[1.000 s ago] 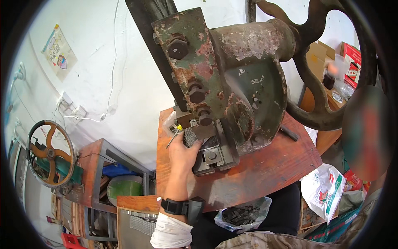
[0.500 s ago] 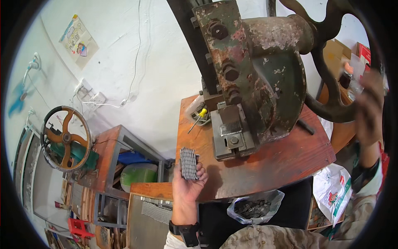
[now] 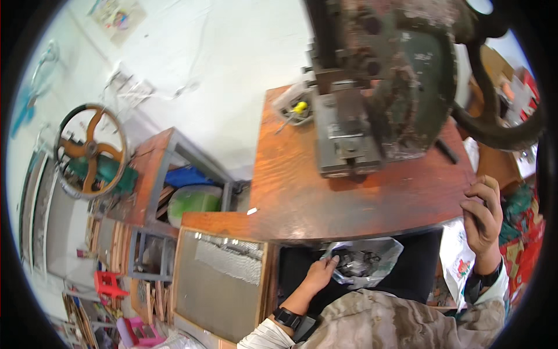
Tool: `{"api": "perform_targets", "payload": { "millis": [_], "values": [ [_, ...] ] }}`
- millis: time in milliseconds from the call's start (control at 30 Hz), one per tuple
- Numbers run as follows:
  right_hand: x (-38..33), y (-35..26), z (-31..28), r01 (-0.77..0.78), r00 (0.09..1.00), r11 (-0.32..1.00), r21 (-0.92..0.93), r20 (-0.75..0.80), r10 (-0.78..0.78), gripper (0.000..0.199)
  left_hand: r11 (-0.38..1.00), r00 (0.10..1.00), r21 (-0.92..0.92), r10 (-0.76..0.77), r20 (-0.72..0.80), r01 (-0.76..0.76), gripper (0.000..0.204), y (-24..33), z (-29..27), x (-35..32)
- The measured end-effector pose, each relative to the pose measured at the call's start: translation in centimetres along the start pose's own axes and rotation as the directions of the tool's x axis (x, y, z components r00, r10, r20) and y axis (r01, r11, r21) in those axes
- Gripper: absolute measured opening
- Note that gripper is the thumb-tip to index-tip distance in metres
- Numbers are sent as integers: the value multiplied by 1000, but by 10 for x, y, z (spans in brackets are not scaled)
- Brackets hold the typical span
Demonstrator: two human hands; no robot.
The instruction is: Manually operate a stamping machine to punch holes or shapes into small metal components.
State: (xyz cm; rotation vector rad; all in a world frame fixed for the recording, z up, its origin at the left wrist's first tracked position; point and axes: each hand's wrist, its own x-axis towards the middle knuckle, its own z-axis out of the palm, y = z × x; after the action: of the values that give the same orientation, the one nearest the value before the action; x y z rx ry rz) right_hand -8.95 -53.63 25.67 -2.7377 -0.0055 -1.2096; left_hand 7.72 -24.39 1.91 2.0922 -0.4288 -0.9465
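Head view: left hand [image 3: 318, 274] fingers, loosely open and holding nothing, touch the bag [image 3: 363, 262] just right; right hand [image 3: 481, 216], curled on the table [image 3: 349, 203] edge, is farther.

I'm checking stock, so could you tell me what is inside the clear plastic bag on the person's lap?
The clear plastic bag holds a heap of small dark pieces, too blurred to identify. The left hand touches its near edge, and the table edge hides the bag's far side.

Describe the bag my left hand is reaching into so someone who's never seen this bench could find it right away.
Start at the big rusty green press on the reddish wooden bench. Just below the bench's near edge, on the person's lap, the left hand rests at a clear plastic bag. It is see-through and holds small dark pieces, unlike the white flowered bag to its right.
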Motion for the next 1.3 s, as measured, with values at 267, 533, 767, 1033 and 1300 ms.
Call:
{"api": "perform_targets", "payload": {
  "millis": [267,533,767,1033,1300],
  "values": [
    [-27,1,45,-97,985,991,96,150,82,26,852,385,265,82,-919,452,38,-148,-253,-19],
    [-14,-11,96,-114,971,989,98,224,90,22,791,555,164,-249,-794,590,49,-170,-305,-11],
    [-13,-5,126,-141,959,987,79,260,116,19,956,742,156,-84,-666,248,52,-193,-349,-16],
    [-18,-4,141,-223,947,973,54,249,203,15,834,790,464,57,-610,299,55,-198,-351,-13],
    [-15,-10,138,-211,960,977,8,192,206,16,945,586,41,-167,-793,325,43,-195,-348,-7]
  ]
}}
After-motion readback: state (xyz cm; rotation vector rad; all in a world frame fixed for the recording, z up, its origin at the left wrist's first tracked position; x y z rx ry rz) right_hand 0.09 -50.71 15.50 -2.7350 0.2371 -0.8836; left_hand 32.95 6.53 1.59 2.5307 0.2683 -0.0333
